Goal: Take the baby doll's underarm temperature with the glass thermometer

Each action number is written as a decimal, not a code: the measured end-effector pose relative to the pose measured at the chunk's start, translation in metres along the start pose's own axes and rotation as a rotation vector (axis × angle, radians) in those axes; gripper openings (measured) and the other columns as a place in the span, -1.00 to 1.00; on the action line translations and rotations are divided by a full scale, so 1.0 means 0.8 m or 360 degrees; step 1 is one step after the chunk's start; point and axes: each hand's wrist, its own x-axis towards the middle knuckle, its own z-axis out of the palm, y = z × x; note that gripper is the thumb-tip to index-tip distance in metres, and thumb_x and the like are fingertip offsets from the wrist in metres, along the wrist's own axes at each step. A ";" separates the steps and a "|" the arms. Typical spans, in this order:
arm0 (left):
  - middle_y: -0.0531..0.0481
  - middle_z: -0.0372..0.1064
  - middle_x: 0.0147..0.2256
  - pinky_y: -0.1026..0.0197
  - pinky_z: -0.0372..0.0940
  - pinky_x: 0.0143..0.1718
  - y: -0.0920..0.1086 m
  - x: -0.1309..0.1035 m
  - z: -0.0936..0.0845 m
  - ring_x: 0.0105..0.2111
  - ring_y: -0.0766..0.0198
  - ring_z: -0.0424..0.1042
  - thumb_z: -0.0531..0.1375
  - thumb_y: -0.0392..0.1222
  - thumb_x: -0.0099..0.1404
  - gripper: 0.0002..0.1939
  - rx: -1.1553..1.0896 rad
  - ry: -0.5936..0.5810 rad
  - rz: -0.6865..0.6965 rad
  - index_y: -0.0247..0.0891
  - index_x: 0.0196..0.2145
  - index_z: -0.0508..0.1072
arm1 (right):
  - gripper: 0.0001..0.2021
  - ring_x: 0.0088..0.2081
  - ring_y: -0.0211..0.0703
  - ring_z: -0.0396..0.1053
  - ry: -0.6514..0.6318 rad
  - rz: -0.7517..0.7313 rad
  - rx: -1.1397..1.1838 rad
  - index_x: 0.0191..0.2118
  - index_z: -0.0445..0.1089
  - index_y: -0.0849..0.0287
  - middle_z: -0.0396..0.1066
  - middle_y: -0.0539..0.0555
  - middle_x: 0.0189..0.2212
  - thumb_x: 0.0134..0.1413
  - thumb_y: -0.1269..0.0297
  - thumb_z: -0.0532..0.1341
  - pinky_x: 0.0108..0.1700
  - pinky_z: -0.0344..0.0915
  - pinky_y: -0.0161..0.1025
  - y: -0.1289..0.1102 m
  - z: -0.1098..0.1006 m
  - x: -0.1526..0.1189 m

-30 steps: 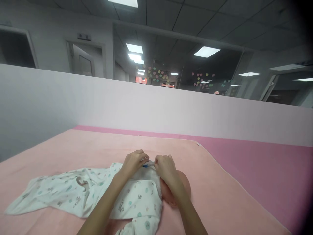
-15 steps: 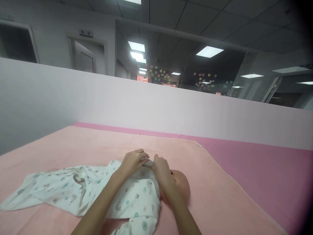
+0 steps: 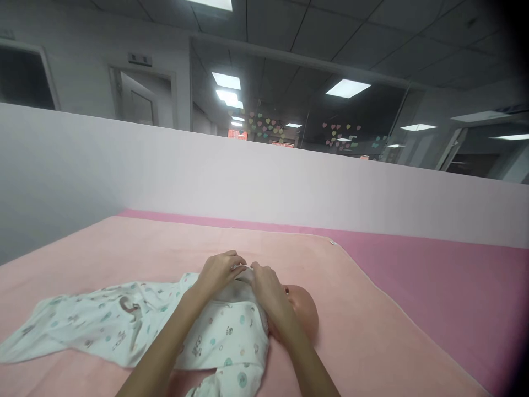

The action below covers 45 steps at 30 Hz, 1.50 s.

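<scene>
A baby doll (image 3: 305,313) lies on its back on a pink blanket (image 3: 363,342), its head to the right. White clothing (image 3: 231,336) with green and grey prints covers its body and stretches out to the left. My left hand (image 3: 219,271) pinches the clothing's edge over the doll's chest. Close beside it, near the doll's chin, my right hand (image 3: 266,284) holds the same edge, fingers closed. Between the two hands the pale inner side of the cloth shows. My right hand and forearm hide part of the doll's face.
A white padded wall (image 3: 264,182) runs behind the blanket, with a pink mat (image 3: 433,281) showing at the right and along the back. Beyond the wall are a glass window with heart stickers, a door and ceiling lights.
The view has shifted slightly. Both hands have moved a little to the left with the cloth edge, and more of the doll's eye shows.
</scene>
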 end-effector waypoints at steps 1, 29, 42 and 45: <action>0.06 0.38 -0.33 0.32 0.09 -0.46 -0.001 0.000 -0.001 -0.46 0.36 0.33 -0.03 -0.03 0.28 -0.70 0.0001 0.0002 0.0003 -0.12 -0.29 0.47 | -0.78 -0.34 -0.18 0.36 -0.0005 0.0000 0.0017 -0.18 0.23 0.22 0.38 0.12 -0.33 0.03 0.56 0.04 -0.47 0.02 -0.37 0.001 -0.002 -0.001; 0.09 0.42 -0.32 0.31 0.08 -0.46 0.009 -0.005 -0.014 -0.38 0.31 0.36 0.08 -0.21 0.18 -0.81 0.0115 -0.0266 0.0092 -0.07 -0.32 0.49 | -0.79 -0.32 -0.18 0.36 -0.0028 -0.0085 -0.0100 -0.43 0.42 0.11 0.46 0.03 -0.44 -0.04 0.50 0.07 -0.26 -0.03 -0.25 0.020 0.004 0.010; 0.09 0.41 -0.31 0.31 0.11 -0.44 0.013 -0.004 -0.008 -0.31 0.30 0.38 0.03 -0.25 0.20 -0.79 0.0218 -0.0142 0.0117 -0.11 -0.32 0.46 | -0.76 -0.29 -0.10 0.36 -0.0023 -0.0011 -0.0253 -0.36 0.40 0.23 0.43 0.16 -0.41 0.01 0.58 0.01 -0.29 -0.01 -0.25 -0.005 0.006 0.004; 0.09 0.41 -0.30 0.31 0.12 -0.43 0.015 -0.005 -0.011 -0.30 0.29 0.37 0.03 -0.25 0.19 -0.79 0.0215 -0.0166 0.0081 -0.11 -0.32 0.46 | -0.76 -0.30 -0.09 0.37 -0.0040 -0.0028 -0.0270 -0.36 0.40 0.24 0.43 0.17 -0.43 0.01 0.59 0.02 -0.29 -0.01 -0.24 -0.005 0.010 0.007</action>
